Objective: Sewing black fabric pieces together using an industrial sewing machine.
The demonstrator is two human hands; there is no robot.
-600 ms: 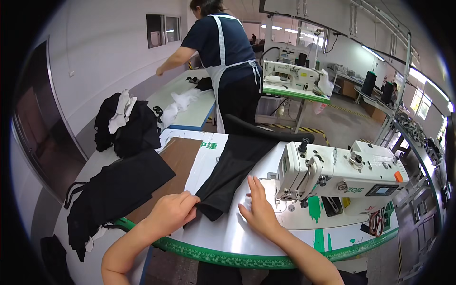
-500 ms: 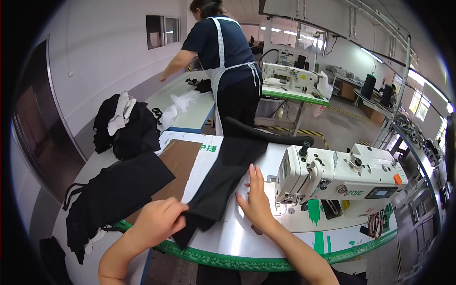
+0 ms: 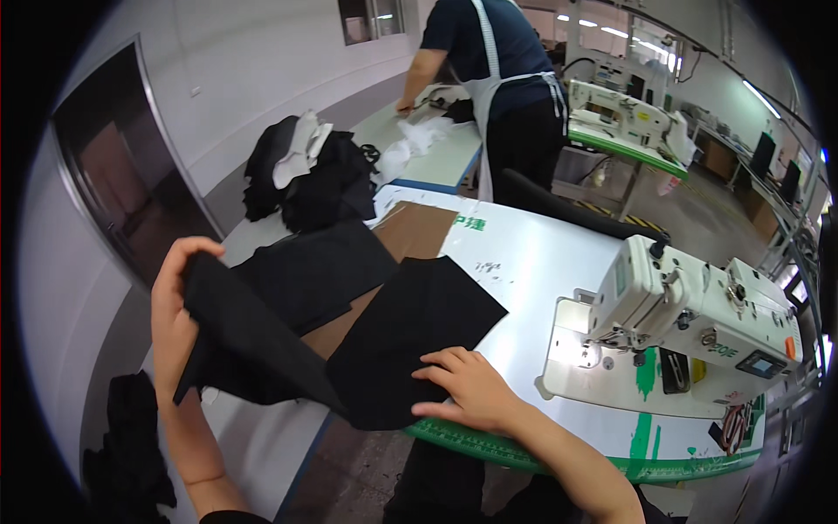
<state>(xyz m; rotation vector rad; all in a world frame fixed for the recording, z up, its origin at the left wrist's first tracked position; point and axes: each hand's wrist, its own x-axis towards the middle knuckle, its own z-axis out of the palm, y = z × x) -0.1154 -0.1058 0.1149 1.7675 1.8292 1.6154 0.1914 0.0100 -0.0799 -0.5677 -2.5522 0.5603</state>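
Head view, 2 hands busy: the left hand (image 3: pixel 177 306) curls its fingers around, gripping, the raised end of a broad black fabric panel (image 3: pixel 410 332); the right hand (image 3: pixel 471 391), fingers spread, rests on its flatter part, over a white, green-edged table (image 3: pixel 524 240).

My left hand (image 3: pixel 172 310) at 9 o'clock holds up black cloth (image 3: pixel 419 323), my right hand (image 3: pixel 470 390) rests on its flat part at 5, sewing machine (image 3: pixel 698 314) at 3, fabric pile (image 3: pixel 336 188) at 10.
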